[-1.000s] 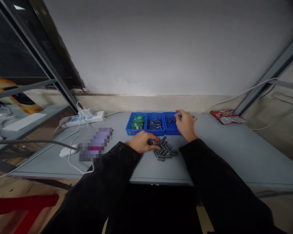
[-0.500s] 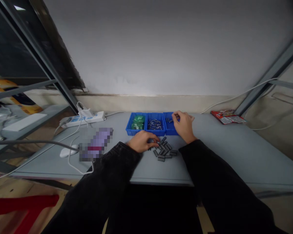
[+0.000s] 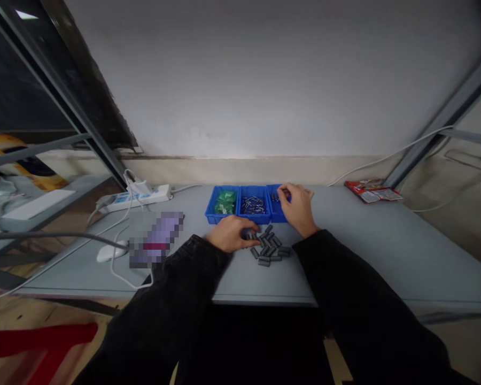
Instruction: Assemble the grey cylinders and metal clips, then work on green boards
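Several dark grey cylinders (image 3: pixel 269 248) lie in a loose pile on the grey table. At the pile's left edge rests my left hand (image 3: pixel 233 234), its thumb and forefinger apart around a few of the cylinders. My right hand (image 3: pixel 299 208) is over the right blue bin (image 3: pixel 278 216), with thumb and forefinger curled together; what they pinch is hidden. Some dark pieces show inside that bin. Beside it, the middle blue bin (image 3: pixel 255 218) holds small shiny metal pins (image 3: pixel 253 205). Green pieces (image 3: pixel 226 200) fill the left blue bin (image 3: pixel 216 218).
On the left of the table are a white power strip (image 3: pixel 144 198), a blurred purple phone-like object (image 3: pixel 164 235), a white charger (image 3: pixel 111 251) and loose cables. A red snack packet (image 3: pixel 372 191) lies at the back right. A wall stands behind the bins.
My right hand has shifted slightly left over the right bin. The gap between my left thumb and forefinger shows more of the cylinders. The camera view has moved a little.
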`<state>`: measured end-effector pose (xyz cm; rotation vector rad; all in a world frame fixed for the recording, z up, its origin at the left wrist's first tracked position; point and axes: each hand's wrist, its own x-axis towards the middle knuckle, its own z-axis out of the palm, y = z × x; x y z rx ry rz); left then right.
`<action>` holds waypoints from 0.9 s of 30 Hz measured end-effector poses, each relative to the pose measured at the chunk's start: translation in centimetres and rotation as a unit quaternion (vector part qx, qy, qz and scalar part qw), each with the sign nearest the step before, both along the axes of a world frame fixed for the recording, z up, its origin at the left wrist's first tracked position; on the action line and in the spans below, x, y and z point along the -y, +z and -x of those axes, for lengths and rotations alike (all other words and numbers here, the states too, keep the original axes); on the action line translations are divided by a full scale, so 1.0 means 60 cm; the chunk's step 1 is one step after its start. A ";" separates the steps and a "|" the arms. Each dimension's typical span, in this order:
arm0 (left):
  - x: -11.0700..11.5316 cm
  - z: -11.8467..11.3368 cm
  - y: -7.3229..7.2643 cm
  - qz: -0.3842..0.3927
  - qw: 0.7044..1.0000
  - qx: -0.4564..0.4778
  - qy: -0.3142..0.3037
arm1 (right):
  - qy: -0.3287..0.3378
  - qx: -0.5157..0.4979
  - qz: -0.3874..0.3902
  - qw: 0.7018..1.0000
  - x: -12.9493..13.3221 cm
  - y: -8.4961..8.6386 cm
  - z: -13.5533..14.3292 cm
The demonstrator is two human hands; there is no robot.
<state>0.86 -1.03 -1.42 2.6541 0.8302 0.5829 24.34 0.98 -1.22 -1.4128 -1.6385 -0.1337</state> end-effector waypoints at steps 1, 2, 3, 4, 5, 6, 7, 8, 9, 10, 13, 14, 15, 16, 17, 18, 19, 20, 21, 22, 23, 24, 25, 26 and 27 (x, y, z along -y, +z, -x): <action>0.001 0.000 0.001 0.000 1.000 0.007 -0.004 | 0.012 0.000 -0.002 1.000 0.002 0.001 0.003; 0.002 0.000 0.003 0.000 1.000 0.015 -0.006 | 0.025 0.000 -0.005 1.000 0.005 0.003 0.007; 0.003 0.000 0.005 -0.001 1.000 0.026 -0.006 | 0.038 0.001 -0.009 0.999 0.008 0.005 0.011; 0.005 0.000 0.008 -0.002 0.999 0.038 -0.003 | 0.052 0.003 -0.012 0.999 0.012 0.006 0.016; 0.006 0.000 0.010 -0.003 0.999 0.053 0.003 | 0.065 0.008 -0.013 0.998 0.017 0.008 0.020; 0.008 0.000 0.012 -0.005 0.997 0.070 0.009 | 0.078 0.017 -0.012 0.997 0.022 0.010 0.025; 0.009 -0.001 0.013 -0.006 0.996 0.087 0.014 | 0.095 0.029 -0.009 0.995 0.027 0.012 0.030; 0.010 -0.001 0.013 -0.008 0.994 0.103 0.019 | 0.117 0.046 -0.003 0.992 0.032 0.014 0.034; 0.010 -0.001 0.013 -0.014 0.993 0.117 0.024 | 0.141 0.064 0.001 0.988 0.037 0.015 0.038; 0.010 -0.001 0.012 -0.025 0.991 0.130 0.028 | 0.166 0.081 0.004 0.983 0.042 0.017 0.042; 0.009 0.000 0.006 -0.077 0.981 0.168 0.054 | 0.228 0.105 0.007 0.968 0.050 0.020 0.047; 0.009 0.000 0.005 -0.091 0.976 0.185 0.067 | 0.240 0.104 0.008 0.965 0.052 0.020 0.048; 0.008 0.001 0.003 -0.099 0.971 0.203 0.079 | 0.250 0.102 0.009 0.963 0.052 0.020 0.049; 0.007 0.001 0.003 -0.103 0.966 0.219 0.089 | 0.258 0.100 0.011 0.961 0.051 0.018 0.049; 0.007 0.002 0.003 -0.104 0.962 0.233 0.096 | 0.263 0.099 0.015 0.960 0.051 0.017 0.050; 0.006 0.002 0.003 -0.105 0.959 0.243 0.097 | 0.267 0.097 0.018 0.958 0.050 0.015 0.050; 0.006 0.002 0.003 -0.107 0.958 0.249 0.096 | 0.271 0.095 0.023 0.958 0.050 0.014 0.051; 0.005 0.002 0.004 -0.110 0.957 0.254 0.091 | 0.274 0.092 0.025 0.957 0.049 0.012 0.052; 0.005 0.002 0.005 -0.114 0.956 0.259 0.083 | 0.279 0.088 0.026 0.956 0.049 0.010 0.053; 0.004 0.002 0.005 -0.119 0.954 0.264 0.074 | 0.284 0.083 0.024 0.955 0.049 0.008 0.055; 0.004 0.001 0.006 -0.124 0.953 0.268 0.064 | 0.292 0.077 0.023 0.953 0.048 0.007 0.056; 0.003 0.001 0.006 -0.127 0.953 0.271 0.054 | 0.300 0.071 0.024 0.951 0.048 0.005 0.057; 0.003 0.000 0.006 -0.130 0.952 0.272 0.045 | 0.308 0.064 0.027 0.949 0.047 0.003 0.058; 0.003 0.000 0.006 -0.131 0.953 0.271 0.039 | 0.314 0.059 0.033 0.947 0.046 0.002 0.058; 0.002 0.000 0.005 -0.131 0.953 0.269 0.036 | 0.319 0.054 0.038 0.946 0.045 0.001 0.058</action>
